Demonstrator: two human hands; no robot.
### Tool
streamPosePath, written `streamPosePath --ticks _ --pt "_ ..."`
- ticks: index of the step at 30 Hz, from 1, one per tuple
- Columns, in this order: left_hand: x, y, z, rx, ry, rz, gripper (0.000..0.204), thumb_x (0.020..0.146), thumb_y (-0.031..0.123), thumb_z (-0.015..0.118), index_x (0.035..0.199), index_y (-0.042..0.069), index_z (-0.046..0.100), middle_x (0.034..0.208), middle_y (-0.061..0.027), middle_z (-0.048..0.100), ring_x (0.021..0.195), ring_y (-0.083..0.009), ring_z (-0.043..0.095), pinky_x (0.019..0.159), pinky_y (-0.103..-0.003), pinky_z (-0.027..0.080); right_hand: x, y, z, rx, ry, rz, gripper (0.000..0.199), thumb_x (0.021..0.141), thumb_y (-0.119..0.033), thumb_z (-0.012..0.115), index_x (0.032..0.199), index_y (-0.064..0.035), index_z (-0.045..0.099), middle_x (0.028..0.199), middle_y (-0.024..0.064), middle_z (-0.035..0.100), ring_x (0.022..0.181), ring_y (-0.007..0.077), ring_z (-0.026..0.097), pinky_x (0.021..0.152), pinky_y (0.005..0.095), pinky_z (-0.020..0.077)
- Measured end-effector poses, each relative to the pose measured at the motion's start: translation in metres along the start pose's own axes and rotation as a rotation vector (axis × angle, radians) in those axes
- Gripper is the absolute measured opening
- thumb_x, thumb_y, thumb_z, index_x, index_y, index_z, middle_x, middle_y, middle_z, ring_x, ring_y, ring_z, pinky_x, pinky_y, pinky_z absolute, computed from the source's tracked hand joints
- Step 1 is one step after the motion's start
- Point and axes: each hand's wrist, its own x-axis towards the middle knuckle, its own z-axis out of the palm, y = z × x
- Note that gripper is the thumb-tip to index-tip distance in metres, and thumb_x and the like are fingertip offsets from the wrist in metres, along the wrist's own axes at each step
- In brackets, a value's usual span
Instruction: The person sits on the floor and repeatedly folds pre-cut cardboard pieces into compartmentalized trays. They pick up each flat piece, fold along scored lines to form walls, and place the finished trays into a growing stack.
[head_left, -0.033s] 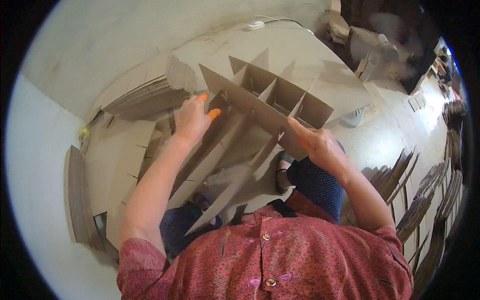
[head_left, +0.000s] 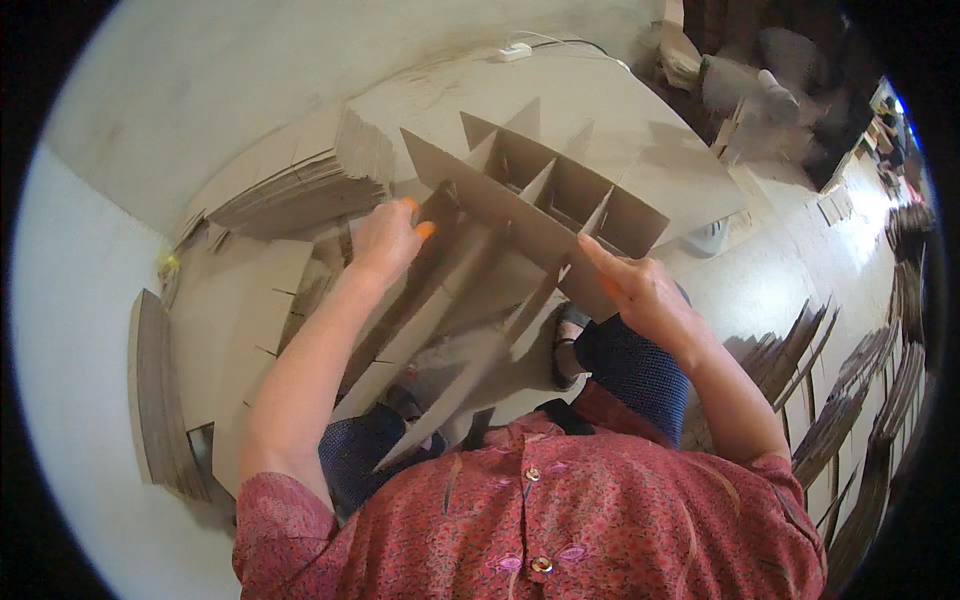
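Observation:
A cardboard divider grid point(head_left: 560, 200), made of slotted brown strips crossed into cells, is held slanting above my knees. My right hand point(head_left: 645, 295) grips its near wall at the right, index finger stretched along the cardboard, an orange finger cover partly showing beneath. My left hand point(head_left: 385, 245) is beside the grid's left end, thumb and index finger in orange covers and a small gap between them; I see nothing held there. Long cardboard strips point(head_left: 470, 340) slant from the grid down toward my lap, partly blurred.
A stack of cardboard strips point(head_left: 300, 190) lies at the left on a large pale board point(head_left: 430, 110). Another stack point(head_left: 165, 400) leans by the left wall. Rows of strips point(head_left: 840, 420) stand on the floor at the right. A white power strip point(head_left: 514, 52) lies at the back.
My left thumb and index finger have come slightly closer together, the index finger moving down. The right hand and the divider grid have barely moved.

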Motion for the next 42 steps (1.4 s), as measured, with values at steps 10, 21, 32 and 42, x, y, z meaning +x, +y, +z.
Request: streamPosePath --ticks 10,21,32,42 --pt "0.008 -0.018 0.007 -0.159 -0.065 0.051 0.024 0.082 0.023 0.069 0.079 0.0 0.065 0.072 -0.0207 0.061 0.066 -0.0294 0.059 0.063 -0.039 0.045 0.018 0.012 0.014 -0.16 0.04 -0.15 0.06 0.075 0.0 0.055 0.133 -0.0099 0.05 0.073 0.0205 0.061 0.066 0.0385 0.061 0.061 0.0451 0.0485" --pt "0.058 -0.134 -0.047 0.413 0.328 -0.207 0.064 0.089 0.025 0.063 0.143 0.01 0.032 0.149 -0.011 0.029 0.134 -0.036 0.03 0.107 -0.041 0.035 0.078 0.049 0.028 -0.194 0.173 -0.133 0.056 0.076 0.003 0.055 0.13 -0.0127 0.054 0.082 0.0207 0.064 0.072 0.0383 0.063 0.064 0.0453 0.05" --pt "0.091 -0.171 -0.066 0.008 0.285 -0.104 0.018 0.084 0.012 0.064 0.098 0.001 0.07 0.083 -0.0111 0.071 0.079 -0.0262 0.066 0.073 -0.035 0.05 0.085 0.045 0.026 -0.248 0.246 -0.083 0.048 0.083 -0.003 0.058 0.13 -0.0082 0.052 0.098 0.0199 0.064 0.087 0.0382 0.062 0.074 0.0434 0.0502" --pt "0.071 -0.164 -0.052 -0.158 0.453 -0.064 0.019 0.082 0.012 0.068 0.097 0.0 0.071 0.091 -0.0158 0.071 0.077 -0.0181 0.065 0.071 -0.03 0.049 0.087 -0.04 0.027 0.499 0.389 -0.063 0.027 0.088 -0.007 0.064 0.114 0.0017 0.062 0.096 0.0142 0.069 0.087 0.0196 0.065 0.079 0.0291 0.049"
